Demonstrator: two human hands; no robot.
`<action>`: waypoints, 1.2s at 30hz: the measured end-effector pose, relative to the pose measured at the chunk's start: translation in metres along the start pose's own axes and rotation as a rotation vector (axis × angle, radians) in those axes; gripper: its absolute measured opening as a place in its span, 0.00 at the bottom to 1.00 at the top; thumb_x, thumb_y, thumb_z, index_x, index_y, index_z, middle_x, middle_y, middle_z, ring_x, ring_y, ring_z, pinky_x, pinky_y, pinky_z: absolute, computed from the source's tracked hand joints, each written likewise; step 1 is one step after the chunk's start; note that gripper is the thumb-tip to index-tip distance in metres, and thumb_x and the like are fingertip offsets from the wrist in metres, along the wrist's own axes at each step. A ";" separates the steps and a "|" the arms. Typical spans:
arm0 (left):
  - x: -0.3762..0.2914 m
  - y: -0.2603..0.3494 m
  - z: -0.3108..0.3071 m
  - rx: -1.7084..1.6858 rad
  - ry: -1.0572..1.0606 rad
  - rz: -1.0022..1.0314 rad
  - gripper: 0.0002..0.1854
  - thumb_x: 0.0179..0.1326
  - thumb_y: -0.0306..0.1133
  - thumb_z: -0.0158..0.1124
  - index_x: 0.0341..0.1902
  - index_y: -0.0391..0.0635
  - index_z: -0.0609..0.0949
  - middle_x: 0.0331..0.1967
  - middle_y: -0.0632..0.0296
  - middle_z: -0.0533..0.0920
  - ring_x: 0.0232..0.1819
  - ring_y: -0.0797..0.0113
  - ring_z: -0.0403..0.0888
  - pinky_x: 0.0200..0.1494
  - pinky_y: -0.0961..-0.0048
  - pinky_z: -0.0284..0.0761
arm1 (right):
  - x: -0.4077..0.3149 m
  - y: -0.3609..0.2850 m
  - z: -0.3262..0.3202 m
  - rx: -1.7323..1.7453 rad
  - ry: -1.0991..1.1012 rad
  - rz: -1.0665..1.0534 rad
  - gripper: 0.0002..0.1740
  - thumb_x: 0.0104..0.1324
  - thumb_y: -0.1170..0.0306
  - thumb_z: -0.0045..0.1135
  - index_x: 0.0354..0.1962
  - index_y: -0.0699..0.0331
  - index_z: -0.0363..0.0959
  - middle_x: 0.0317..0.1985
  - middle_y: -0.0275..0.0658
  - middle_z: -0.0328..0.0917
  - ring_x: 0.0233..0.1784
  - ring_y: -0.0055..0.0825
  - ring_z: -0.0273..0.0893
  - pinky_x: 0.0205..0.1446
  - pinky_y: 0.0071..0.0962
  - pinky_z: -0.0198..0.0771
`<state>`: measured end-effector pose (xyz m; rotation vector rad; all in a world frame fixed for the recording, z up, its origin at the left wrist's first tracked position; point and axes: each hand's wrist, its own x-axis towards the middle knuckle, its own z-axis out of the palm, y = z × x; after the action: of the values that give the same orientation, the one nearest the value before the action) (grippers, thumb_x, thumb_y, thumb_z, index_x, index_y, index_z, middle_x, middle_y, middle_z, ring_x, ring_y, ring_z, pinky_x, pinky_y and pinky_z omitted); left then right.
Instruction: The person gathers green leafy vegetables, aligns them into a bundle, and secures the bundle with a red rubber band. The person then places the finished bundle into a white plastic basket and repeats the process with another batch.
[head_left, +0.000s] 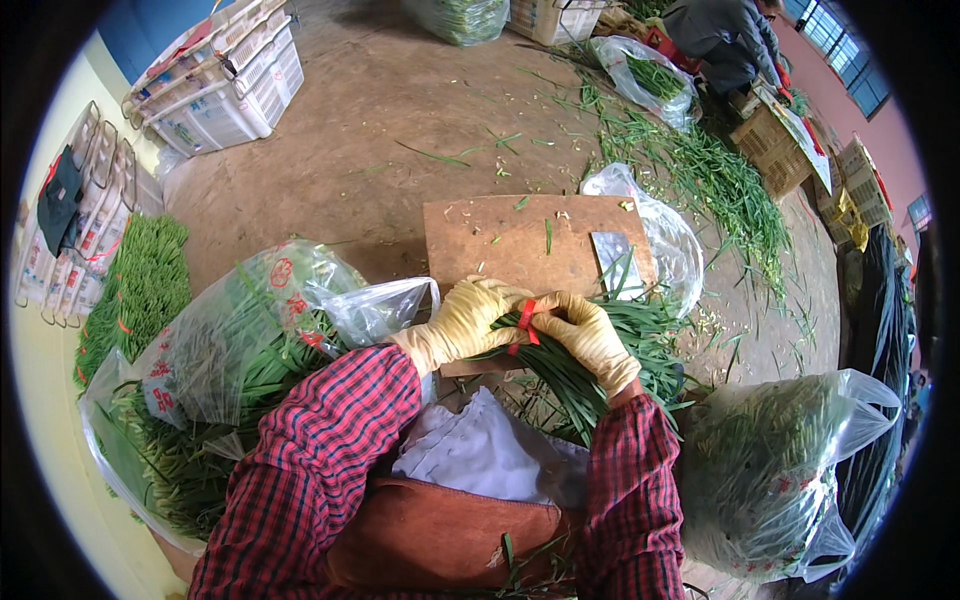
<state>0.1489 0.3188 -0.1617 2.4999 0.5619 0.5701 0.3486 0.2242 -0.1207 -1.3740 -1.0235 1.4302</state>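
Both my hands wear pale yellow gloves and meet over the near edge of a wooden board (517, 240). A bunch of long green leafy stalks (577, 375) lies under them, with a red tie (527, 322) around it. My left hand (472, 319) grips the bunch on the left of the tie; its fingertips reach the tie. My right hand (581, 330) pinches the red tie from the right, above the leaves. A flat metal plate (616, 259) lies on the board's right part, partly under loose leaves. The stalk ends inside my left hand are hidden.
Plastic bags of greens stand at left (247, 352) and right (765, 465). Tied bunches (142, 277) are piled by the left wall. White plastic crates (225, 97) stand at upper left. Loose leaves (720, 172) cover floor at upper right, near a crouching person (720, 37).
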 end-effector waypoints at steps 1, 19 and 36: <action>0.000 0.001 -0.001 0.001 -0.003 -0.011 0.33 0.54 0.59 0.67 0.59 0.53 0.81 0.54 0.65 0.84 0.58 0.56 0.78 0.63 0.56 0.67 | -0.001 -0.002 -0.002 -0.016 -0.027 0.070 0.09 0.69 0.74 0.63 0.45 0.69 0.79 0.37 0.34 0.84 0.40 0.17 0.79 0.47 0.22 0.76; 0.007 0.003 -0.003 0.136 -0.062 -0.109 0.38 0.53 0.61 0.69 0.60 0.45 0.78 0.44 0.52 0.84 0.50 0.48 0.80 0.55 0.54 0.72 | 0.024 0.013 0.013 -0.104 0.233 -0.023 0.09 0.59 0.74 0.72 0.31 0.69 0.78 0.32 0.36 0.81 0.33 0.19 0.76 0.38 0.23 0.73; 0.017 0.031 -0.033 0.705 -0.098 0.085 0.47 0.47 0.62 0.73 0.67 0.50 0.71 0.52 0.65 0.79 0.58 0.58 0.76 0.65 0.49 0.65 | 0.044 0.027 0.000 -0.275 0.315 -0.177 0.10 0.60 0.72 0.72 0.31 0.66 0.77 0.25 0.33 0.77 0.28 0.16 0.72 0.33 0.23 0.71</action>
<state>0.1555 0.3159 -0.1141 3.2040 0.7127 0.3027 0.3470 0.2591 -0.1584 -1.6001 -1.1280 0.9317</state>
